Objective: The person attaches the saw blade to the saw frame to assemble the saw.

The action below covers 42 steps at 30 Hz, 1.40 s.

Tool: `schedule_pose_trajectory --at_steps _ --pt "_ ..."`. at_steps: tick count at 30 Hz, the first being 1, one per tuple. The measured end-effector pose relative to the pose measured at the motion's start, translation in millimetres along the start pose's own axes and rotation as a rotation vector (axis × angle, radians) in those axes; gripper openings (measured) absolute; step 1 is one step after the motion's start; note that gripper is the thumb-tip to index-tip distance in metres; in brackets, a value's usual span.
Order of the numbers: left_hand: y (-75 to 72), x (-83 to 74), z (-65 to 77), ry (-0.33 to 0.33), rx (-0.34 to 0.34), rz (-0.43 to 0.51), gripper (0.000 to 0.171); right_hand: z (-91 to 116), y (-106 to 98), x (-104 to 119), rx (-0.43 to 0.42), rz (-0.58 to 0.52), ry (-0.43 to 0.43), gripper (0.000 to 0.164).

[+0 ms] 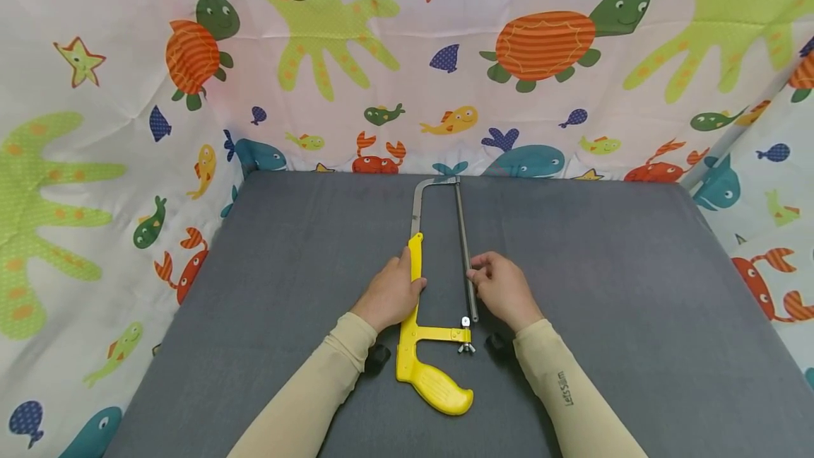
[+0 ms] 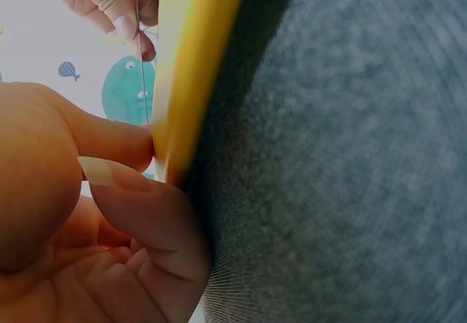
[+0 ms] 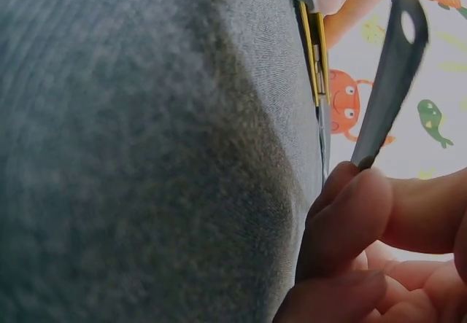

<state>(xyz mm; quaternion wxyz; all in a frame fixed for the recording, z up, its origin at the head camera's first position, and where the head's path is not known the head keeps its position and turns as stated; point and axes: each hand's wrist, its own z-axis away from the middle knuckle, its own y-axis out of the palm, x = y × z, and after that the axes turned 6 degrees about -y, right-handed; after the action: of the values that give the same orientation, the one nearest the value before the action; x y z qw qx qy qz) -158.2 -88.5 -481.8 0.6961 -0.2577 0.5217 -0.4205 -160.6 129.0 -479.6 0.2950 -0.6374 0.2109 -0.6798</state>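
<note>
A hacksaw with a yellow frame [image 1: 445, 391] [image 2: 193, 75] lies on the grey surface, its handle toward me. My left hand [image 1: 389, 292] grips the yellow back bar. My right hand [image 1: 505, 288] pinches the thin grey blade [image 1: 463, 232] below its middle. At the far end, the blade meets the tip of the metal bow [image 1: 417, 207]. Its near end stands loose, slightly right of the blade peg [image 1: 466, 321] above the wing nut [image 1: 467, 348]. In the right wrist view, the blade's free end [image 3: 387, 82] shows a hole and rises from my fingertips [image 3: 357, 206].
Grey cloth [image 1: 610, 302] covers the table. A sea-animal curtain [image 1: 381, 69] hangs behind it and along both sides. Dark wrist-camera pieces [image 1: 499, 345] sit under the forearms, which wear beige sleeves [image 1: 566, 387].
</note>
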Motion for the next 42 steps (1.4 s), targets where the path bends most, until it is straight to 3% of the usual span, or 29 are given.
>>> schedule_pose_trajectory --at_steps 42 --pt "1.1 2.0 -3.3 0.004 -0.002 0.010 0.079 -3.1 4.2 -3.0 0.046 -0.011 -0.007 0.032"
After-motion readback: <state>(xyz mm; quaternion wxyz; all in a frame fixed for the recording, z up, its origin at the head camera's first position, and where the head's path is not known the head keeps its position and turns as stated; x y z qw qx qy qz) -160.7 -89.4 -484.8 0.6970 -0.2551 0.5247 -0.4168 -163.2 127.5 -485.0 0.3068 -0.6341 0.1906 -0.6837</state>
